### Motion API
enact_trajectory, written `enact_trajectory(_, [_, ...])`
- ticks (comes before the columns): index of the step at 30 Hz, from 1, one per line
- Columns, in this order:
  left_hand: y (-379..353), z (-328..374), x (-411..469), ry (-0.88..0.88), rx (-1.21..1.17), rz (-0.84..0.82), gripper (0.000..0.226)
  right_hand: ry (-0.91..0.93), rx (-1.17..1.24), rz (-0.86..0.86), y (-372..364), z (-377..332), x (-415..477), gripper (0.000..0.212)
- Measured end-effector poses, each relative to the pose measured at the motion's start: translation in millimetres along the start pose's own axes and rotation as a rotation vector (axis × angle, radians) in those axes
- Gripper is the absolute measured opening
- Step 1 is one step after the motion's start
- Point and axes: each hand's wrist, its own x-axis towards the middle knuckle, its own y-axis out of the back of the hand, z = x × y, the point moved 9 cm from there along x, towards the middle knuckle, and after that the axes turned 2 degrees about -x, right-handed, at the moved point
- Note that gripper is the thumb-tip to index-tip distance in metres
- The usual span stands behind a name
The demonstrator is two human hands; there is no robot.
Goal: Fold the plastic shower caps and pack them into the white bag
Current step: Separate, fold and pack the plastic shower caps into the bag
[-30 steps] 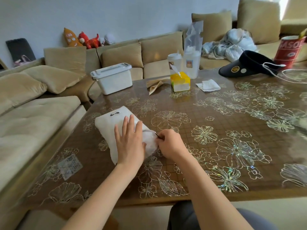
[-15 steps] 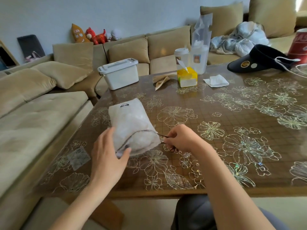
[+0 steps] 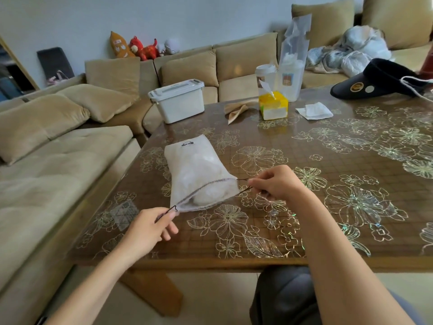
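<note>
A living room, with a tan sofa (image 3: 58, 160) round the far and left sides of a flower-patterned bench (image 3: 328, 207). I see the white bag (image 3: 194, 165) lying flat near the bench's left edge, its mouth toward me. The crumpled shower caps (image 3: 210, 195) show pale inside that mouth.

A second ago my left hand (image 3: 150, 228) lay flat on the bag, pressing it down. It has since slid off to the near-left corner of the mouth and now pinches the dark cord (image 3: 206, 186) there. My right hand (image 3: 278, 184) pinches the cord at the right corner, as it did before. The cord runs taut between the two hands across the mouth, which is not yet gathered.

I judge the packing done and the closing begun: pulling the hands apart should cinch it, gently, so no caps squeeze out
</note>
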Motion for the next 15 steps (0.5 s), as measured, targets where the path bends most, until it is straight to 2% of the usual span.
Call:
enact_trajectory(3, [11, -11, -6, 0.048, -0.174, -0.048, 0.023, -0.061, 0.13, 0.057, 6, 10, 6, 0.019])
enact_trajectory(8, [40, -49, -7, 0.179, -0.278, 0.026, 0.025, -0.101, 0.252, 0.225, 18, 23, 14, 0.019])
enact_trajectory(12, [53, -65, -6, 0.212, -0.218, 0.01, 0.026, -0.117, 0.186, 0.36, 27, 28, 18, 0.022])
enact_trajectory(15, [63, -70, -5, 0.202, -0.148, 0.024, 0.028, -0.123, 0.075, 0.466, 41, 27, 16, 0.014])
